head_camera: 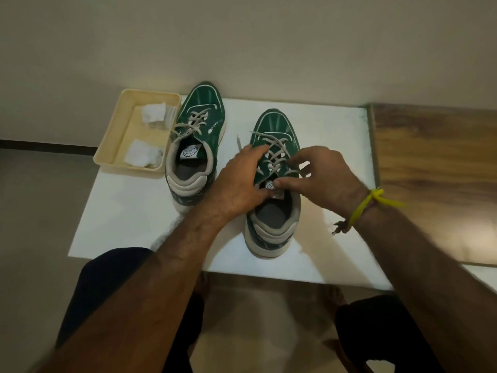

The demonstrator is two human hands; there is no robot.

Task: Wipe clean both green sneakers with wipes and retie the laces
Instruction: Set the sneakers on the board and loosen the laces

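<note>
Green right-hand sneaker (273, 181) is set heel-near on the white board (139, 224), keeping its laces (274, 152) reachable. Its tongue is pinched by the thumbs of left hand (239, 184) and right hand (320, 173), fingers curled over the lacing, presumably for retying.

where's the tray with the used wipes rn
In the head view the cream tray sits at the white table's far left corner, right beside the left green sneaker.

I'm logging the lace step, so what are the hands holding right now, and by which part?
Both hands are on the right sneaker, thumbs pinching its tongue, fingers over the laces. Whether they grip a lace cannot be told.
</note>
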